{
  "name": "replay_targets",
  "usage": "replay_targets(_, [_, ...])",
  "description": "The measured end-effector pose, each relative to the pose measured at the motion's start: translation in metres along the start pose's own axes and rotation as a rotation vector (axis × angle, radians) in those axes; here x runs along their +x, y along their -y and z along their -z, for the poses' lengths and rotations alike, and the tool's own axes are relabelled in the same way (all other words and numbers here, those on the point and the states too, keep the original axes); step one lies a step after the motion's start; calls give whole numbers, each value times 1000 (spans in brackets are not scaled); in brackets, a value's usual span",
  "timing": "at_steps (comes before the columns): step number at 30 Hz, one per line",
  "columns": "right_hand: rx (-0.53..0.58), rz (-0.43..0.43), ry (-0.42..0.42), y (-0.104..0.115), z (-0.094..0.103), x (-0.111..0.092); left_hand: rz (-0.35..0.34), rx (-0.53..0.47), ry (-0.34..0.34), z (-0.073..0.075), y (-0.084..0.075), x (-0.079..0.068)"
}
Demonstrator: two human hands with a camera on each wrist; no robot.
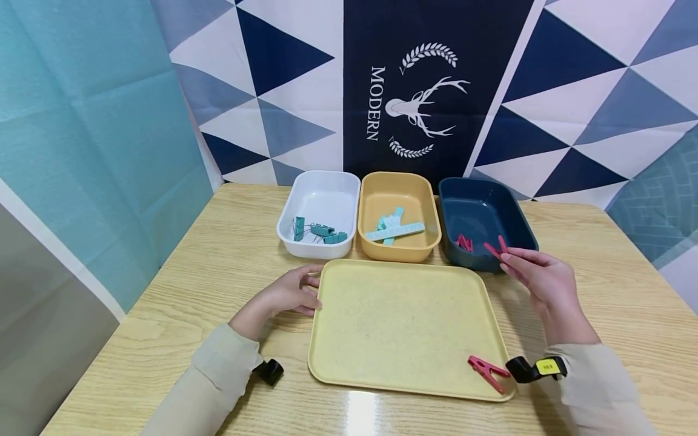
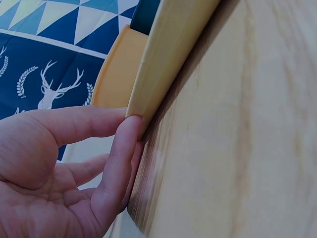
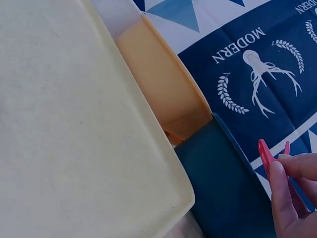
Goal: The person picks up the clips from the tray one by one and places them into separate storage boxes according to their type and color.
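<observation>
My right hand (image 1: 542, 281) pinches a red clothespin (image 3: 266, 154) between thumb and fingers, over the front right of the dark blue bin (image 1: 485, 203). Inside that bin lie more red clothespins (image 1: 465, 243). Another red clothespin (image 1: 489, 370) rests at the near right corner of the pale yellow tray (image 1: 403, 327). At the tray's left side, my left hand (image 1: 291, 293) holds the rim; in the left wrist view its thumb and a bent finger (image 2: 130, 131) meet at the tray's edge.
Left of the blue bin stand an orange-yellow bin (image 1: 399, 184) with light teal ruler-like strips (image 1: 395, 230) and a white bin (image 1: 319, 188) with several teal binder clips (image 1: 322, 230). All three line the table's (image 1: 180, 303) back, before a patterned cloth (image 1: 414, 36).
</observation>
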State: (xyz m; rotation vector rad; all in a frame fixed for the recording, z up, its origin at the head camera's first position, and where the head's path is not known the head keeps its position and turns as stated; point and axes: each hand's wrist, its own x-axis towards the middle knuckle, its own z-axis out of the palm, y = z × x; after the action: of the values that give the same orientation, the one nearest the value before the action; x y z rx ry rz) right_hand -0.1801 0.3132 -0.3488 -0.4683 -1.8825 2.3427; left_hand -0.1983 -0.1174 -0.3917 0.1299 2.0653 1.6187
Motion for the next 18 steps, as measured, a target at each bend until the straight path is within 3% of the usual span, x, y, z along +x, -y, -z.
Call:
replay_targets(13, [59, 6, -57, 12, -9, 6, 0, 2, 1, 0, -1, 0])
replay_targets(18, [34, 6, -94, 14, -11, 9, -1, 0, 1, 0, -1, -1])
